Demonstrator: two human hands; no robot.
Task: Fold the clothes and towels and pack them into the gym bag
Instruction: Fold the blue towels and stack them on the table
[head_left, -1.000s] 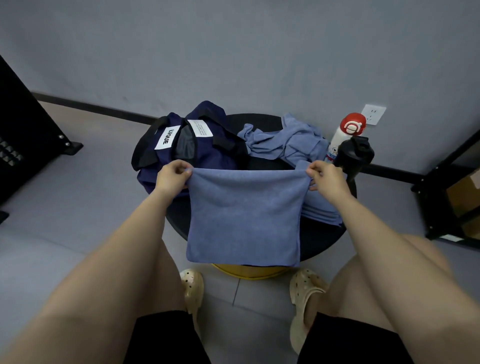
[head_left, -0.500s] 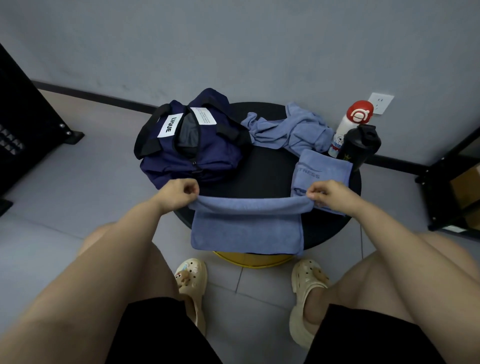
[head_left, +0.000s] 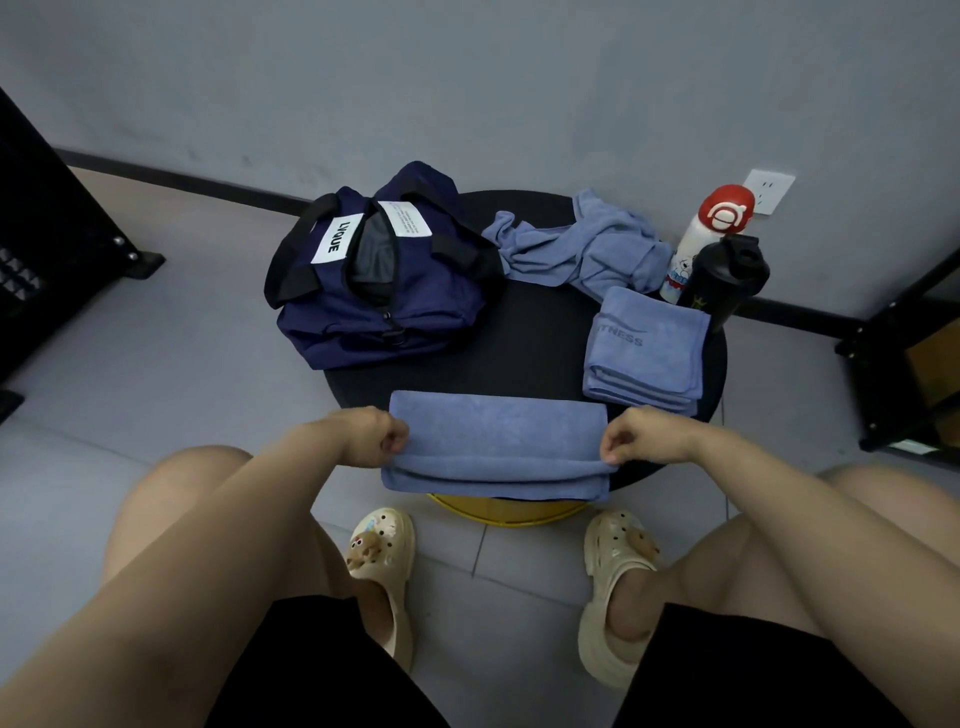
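Observation:
A blue towel (head_left: 498, 447) lies folded double on the near edge of the round black table (head_left: 530, 332). My left hand (head_left: 371, 436) pinches its left end and my right hand (head_left: 636, 434) pinches its right end. A navy gym bag (head_left: 384, 280) stands unzipped at the table's back left. A stack of folded blue towels (head_left: 644, 353) sits at the right. A crumpled blue garment (head_left: 582, 247) lies at the back.
A white bottle with a red cap (head_left: 709, 239) and a black shaker bottle (head_left: 724, 278) stand at the table's right rear edge. A black rack (head_left: 904, 332) stands to the right, dark equipment (head_left: 47, 249) to the left. My knees and sandals are under the near edge.
Both hands brought the hanging towel down from in front of the bag and laid it folded over on the table's near edge. The view tilted downward.

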